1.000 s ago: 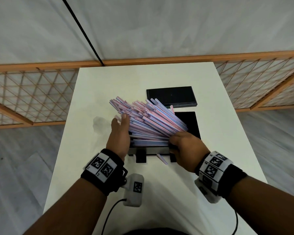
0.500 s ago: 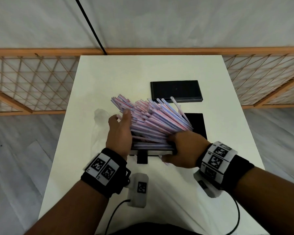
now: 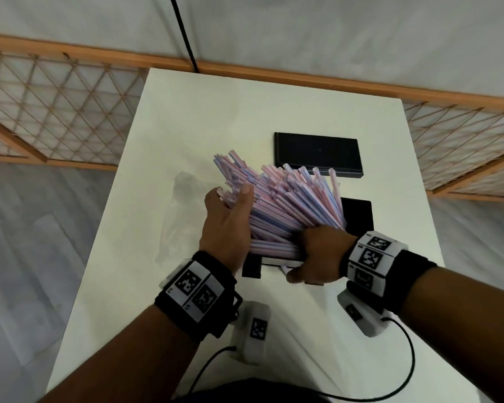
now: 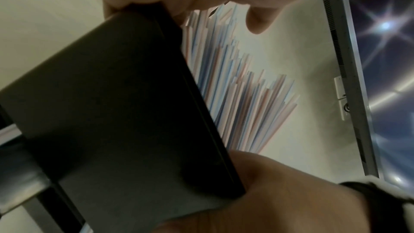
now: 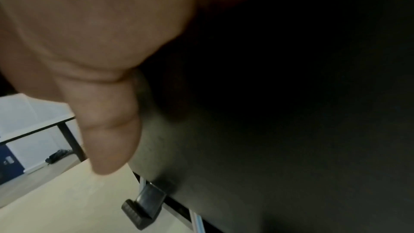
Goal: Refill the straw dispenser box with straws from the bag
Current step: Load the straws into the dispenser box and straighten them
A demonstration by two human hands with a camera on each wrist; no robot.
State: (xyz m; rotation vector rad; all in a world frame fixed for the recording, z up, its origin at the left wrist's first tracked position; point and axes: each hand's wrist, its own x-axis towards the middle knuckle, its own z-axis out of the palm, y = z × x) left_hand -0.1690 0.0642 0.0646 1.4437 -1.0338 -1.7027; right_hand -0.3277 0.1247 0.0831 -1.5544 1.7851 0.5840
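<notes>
A thick fan of pink, blue and white straws [image 3: 288, 205] lies slanted over the open black dispenser box [image 3: 357, 216], with the far ends raised and spread. My left hand [image 3: 227, 225] presses its palm against the bunch's left side, thumb up over the straws. My right hand [image 3: 320, 251] grips the box's near right corner, fingers curled over the straws' near ends, thumb on the front. The left wrist view shows the box wall [image 4: 112, 112], the straws [image 4: 241, 98] and my right hand [image 4: 280, 192]. In the right wrist view my thumb [image 5: 107, 130] lies along the dark box [image 5: 268, 112].
The box's black lid [image 3: 317, 152] lies flat behind it on the white table [image 3: 245, 112]. A clear plastic bag [image 3: 181, 210] lies crumpled to the left. Wooden lattice fencing [image 3: 56, 112] borders the table's far side. The box's lever [image 5: 143, 208] sticks out at the front.
The straw bunch has swung more upright, its far ends fanned wider. My left thumb has come up over the straws. My right hand has slid lower onto the box's front corner.
</notes>
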